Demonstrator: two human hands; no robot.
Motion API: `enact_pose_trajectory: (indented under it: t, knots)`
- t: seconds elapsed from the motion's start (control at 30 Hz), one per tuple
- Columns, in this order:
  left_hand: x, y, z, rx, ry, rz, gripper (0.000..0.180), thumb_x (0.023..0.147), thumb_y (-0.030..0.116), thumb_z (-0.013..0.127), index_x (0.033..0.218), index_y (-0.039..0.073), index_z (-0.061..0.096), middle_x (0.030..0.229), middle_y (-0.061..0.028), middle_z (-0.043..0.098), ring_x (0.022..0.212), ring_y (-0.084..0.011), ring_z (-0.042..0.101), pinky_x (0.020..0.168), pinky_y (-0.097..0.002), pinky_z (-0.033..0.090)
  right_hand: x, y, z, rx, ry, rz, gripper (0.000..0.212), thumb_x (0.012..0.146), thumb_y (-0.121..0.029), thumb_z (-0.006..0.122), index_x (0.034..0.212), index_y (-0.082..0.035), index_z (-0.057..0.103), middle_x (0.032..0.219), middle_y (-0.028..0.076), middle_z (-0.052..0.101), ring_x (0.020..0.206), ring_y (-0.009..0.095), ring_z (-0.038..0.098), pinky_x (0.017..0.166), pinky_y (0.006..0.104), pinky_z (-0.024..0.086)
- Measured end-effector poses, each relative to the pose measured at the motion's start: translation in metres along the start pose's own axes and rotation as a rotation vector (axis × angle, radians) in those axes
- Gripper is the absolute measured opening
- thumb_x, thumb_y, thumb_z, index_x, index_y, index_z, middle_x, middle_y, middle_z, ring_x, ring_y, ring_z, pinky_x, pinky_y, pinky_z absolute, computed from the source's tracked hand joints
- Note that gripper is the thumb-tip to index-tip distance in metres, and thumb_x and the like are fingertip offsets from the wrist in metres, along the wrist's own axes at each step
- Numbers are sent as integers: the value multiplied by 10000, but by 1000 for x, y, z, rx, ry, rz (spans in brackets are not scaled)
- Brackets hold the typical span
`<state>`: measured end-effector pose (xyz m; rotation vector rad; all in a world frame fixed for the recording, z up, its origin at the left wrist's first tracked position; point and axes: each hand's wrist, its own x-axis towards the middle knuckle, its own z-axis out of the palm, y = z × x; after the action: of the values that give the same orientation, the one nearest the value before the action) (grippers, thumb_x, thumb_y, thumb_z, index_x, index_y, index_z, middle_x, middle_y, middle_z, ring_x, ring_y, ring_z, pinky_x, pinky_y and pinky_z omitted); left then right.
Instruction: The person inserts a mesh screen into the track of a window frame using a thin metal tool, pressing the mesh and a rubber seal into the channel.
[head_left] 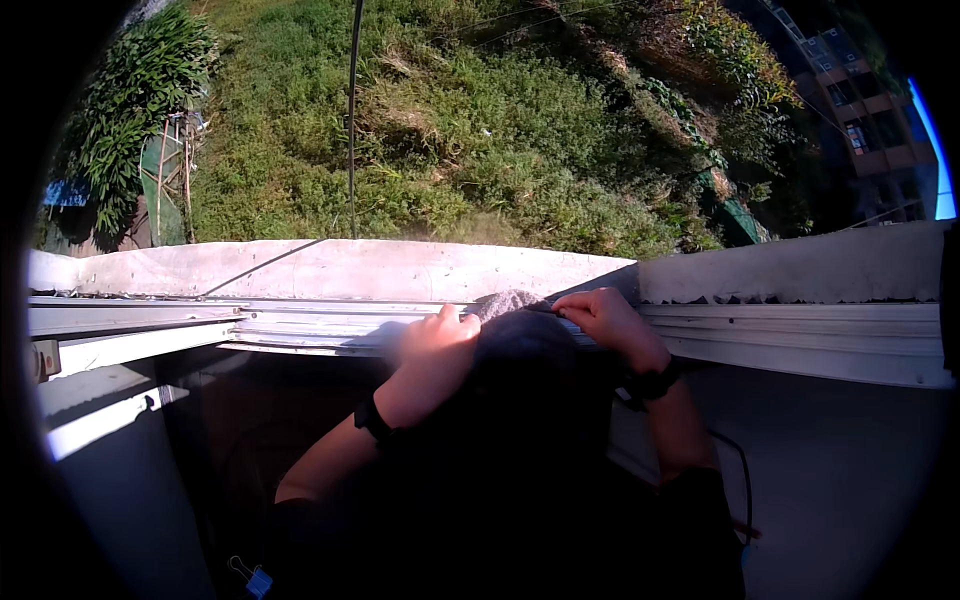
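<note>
A greyish cloth (512,303) stretches between my two hands over a white window track (320,325), its upper part sunlit and its lower part in dark shadow. At its left edge, my left hand (440,348) is closed with the fingers curled on the fabric, slightly blurred. My right hand (610,322) pinches the opposite corner between thumb and fingers. Both wrists wear dark bands. Whether the cloth touches the track underneath cannot be made out.
Beyond the track runs a pale concrete ledge (430,268), with overgrown grass (450,150) below outside. A sliding window frame (140,335) stands at the left. A blue binder clip (258,582) shows at the lower left, and a dark cable (745,480) hangs at the right.
</note>
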<state>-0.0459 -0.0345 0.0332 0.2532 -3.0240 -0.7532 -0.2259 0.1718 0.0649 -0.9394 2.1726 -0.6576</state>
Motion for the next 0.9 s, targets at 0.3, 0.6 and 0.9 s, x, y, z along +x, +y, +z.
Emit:
enact_pose_trajectory:
  t: [0.3,0.6,0.9]
  knots:
    - [-25,-37,-36,62,187,-440,97,806,175,600,835,93,558,749,-142,585,676,-377,613,587,-487,478,31,-18,46,-127,-1,-124,188,879,-179,612,1028,-96,690,889,112,702,814,196,683,707,292,515]
    - [-30,-85,-47,256,70,-604,109,818,173,592,856,72,575,787,-142,623,706,-352,642,598,-463,510,55,-83,79,-183,98,-301,150,857,-186,613,959,-119,701,752,135,668,692,306,652,599,379,518]
    - [-39,-78,-54,197,169,-552,111,819,177,596,827,66,605,777,-128,634,705,-345,644,607,-447,520,45,-102,74,-359,157,-347,126,844,-174,611,922,-139,703,659,118,627,622,307,628,542,390,497]
